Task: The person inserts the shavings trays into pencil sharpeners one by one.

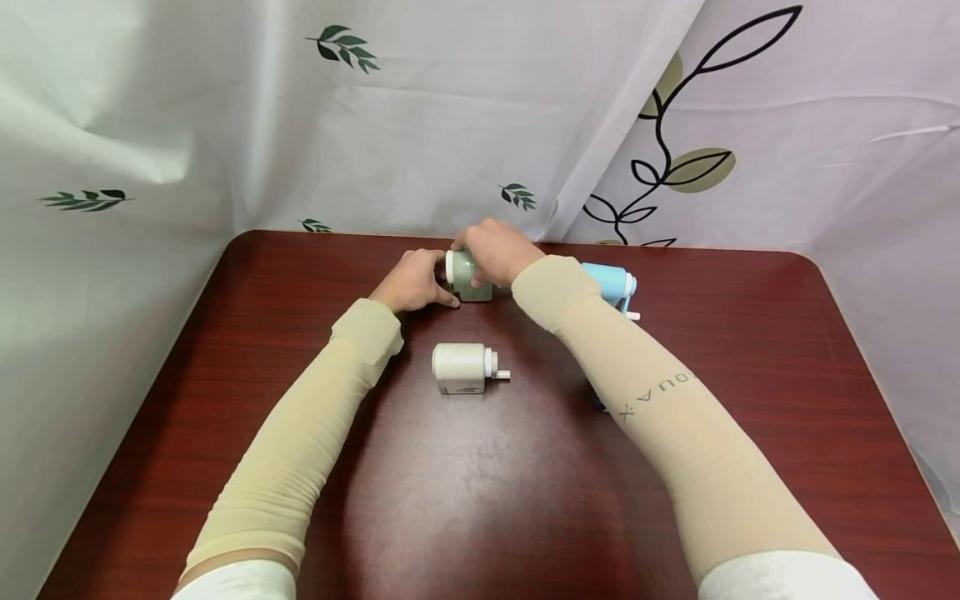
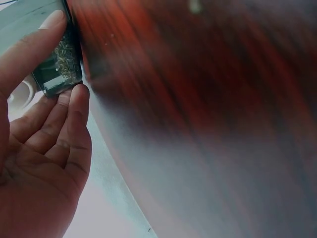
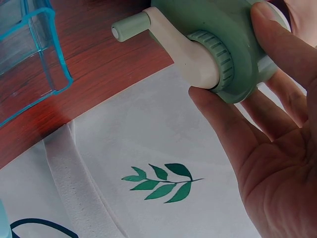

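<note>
At the back of the table, both hands are on a green hand-crank pencil sharpener (image 1: 463, 275). My left hand (image 1: 414, 281) holds its white-ringed end; in the left wrist view the thumb lies along the clear drawer (image 2: 64, 62), which has shavings inside, and fingertips touch its end. From above, my right hand (image 1: 498, 252) grips the body, thumb on one side and fingers on the other. A white crank arm with a green knob (image 3: 131, 26) sticks out past the right fingers. Nearer to me stands a cream pencil sharpener (image 1: 460, 367), its crank pointing right.
A blue pencil sharpener (image 1: 609, 282) stands right of my right hand, partly behind the sleeve. Something dark (image 1: 598, 403) shows at the edge of my right forearm, mostly hidden. Behind the table's back edge hangs a white leaf-patterned curtain (image 1: 435, 125).
</note>
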A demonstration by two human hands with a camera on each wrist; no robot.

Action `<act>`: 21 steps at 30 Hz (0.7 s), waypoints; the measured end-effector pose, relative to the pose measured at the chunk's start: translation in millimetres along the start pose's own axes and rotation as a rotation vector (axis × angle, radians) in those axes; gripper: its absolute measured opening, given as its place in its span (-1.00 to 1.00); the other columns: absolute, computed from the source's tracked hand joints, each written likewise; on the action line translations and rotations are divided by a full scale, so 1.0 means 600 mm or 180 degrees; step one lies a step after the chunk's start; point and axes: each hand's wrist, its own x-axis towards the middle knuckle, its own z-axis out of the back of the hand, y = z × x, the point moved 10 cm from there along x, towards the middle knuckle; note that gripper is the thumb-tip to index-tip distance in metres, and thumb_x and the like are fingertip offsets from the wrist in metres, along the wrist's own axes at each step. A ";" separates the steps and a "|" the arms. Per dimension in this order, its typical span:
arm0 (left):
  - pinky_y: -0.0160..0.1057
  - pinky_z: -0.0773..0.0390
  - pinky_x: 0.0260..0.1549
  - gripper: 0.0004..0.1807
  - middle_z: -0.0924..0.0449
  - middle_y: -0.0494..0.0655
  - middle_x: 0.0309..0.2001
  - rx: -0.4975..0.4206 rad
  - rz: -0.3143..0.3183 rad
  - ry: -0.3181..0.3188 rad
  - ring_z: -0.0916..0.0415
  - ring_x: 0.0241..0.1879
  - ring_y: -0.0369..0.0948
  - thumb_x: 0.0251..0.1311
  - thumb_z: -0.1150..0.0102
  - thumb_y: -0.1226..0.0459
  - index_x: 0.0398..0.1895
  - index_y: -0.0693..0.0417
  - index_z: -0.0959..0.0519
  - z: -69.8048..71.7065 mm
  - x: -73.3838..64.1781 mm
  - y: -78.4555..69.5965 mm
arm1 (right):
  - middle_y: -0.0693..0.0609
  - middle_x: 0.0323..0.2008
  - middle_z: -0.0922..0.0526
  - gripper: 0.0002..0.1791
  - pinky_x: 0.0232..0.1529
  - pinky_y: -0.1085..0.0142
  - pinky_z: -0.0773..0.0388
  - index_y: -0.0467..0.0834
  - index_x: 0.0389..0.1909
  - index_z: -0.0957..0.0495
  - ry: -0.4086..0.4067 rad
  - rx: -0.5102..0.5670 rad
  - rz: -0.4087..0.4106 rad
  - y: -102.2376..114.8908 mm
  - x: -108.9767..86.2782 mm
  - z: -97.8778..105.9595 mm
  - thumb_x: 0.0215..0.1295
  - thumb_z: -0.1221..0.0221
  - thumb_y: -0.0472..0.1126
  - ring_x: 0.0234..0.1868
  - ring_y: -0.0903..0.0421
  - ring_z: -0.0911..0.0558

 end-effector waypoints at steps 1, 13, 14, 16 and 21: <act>-0.12 -0.55 -0.15 -0.41 -0.66 0.02 -0.23 0.0002 0.0001 0.0002 -0.57 -0.22 -0.07 -0.14 -0.66 0.21 -0.03 0.20 -0.58 0.000 0.000 0.000 | -0.10 0.12 -0.63 -0.35 0.18 0.19 -0.48 -0.19 0.27 -0.54 -0.0003 -0.0002 -0.0001 0.000 0.000 0.000 0.12 -0.48 -0.26 0.10 -0.02 -0.59; -0.13 -0.56 -0.16 -0.40 -0.66 0.02 -0.24 -0.0059 0.0003 0.0015 -0.58 -0.23 -0.08 -0.16 -0.67 0.20 -0.04 0.19 -0.59 -0.002 0.004 -0.001 | -0.10 0.11 -0.64 -0.36 0.15 0.19 -0.50 -0.18 0.26 -0.55 -0.0020 0.0041 -0.0009 -0.003 -0.002 0.000 0.11 -0.49 -0.28 0.07 -0.02 -0.60; -0.14 -0.56 -0.17 -0.40 -0.66 0.01 -0.24 -0.0060 0.0006 0.0014 -0.58 -0.23 -0.09 -0.15 -0.67 0.20 -0.04 0.19 -0.59 -0.002 0.004 0.000 | -0.10 0.10 -0.64 -0.37 0.14 0.19 -0.50 -0.19 0.25 -0.55 -0.0024 0.0038 -0.0004 -0.003 -0.003 0.001 0.12 -0.48 -0.28 0.06 -0.02 -0.59; -0.13 -0.56 -0.17 -0.40 -0.66 0.01 -0.23 -0.0057 0.0014 0.0014 -0.58 -0.23 -0.08 -0.15 -0.67 0.20 -0.02 0.19 -0.59 -0.002 0.005 0.000 | -0.10 0.11 -0.64 -0.37 0.15 0.19 -0.49 -0.19 0.26 -0.55 -0.0030 0.0032 0.0001 -0.002 -0.003 0.001 0.12 -0.48 -0.27 0.08 -0.03 -0.59; -0.12 -0.57 -0.16 -0.39 -0.66 0.03 -0.20 -0.0063 0.0034 0.0020 -0.59 -0.21 -0.07 -0.15 -0.67 0.20 -0.01 0.20 -0.59 -0.003 0.006 0.000 | -0.10 0.12 -0.64 -0.38 0.16 0.20 -0.49 -0.20 0.25 -0.55 -0.0040 0.0013 0.0003 -0.002 -0.003 0.001 0.13 -0.48 -0.27 0.09 -0.02 -0.58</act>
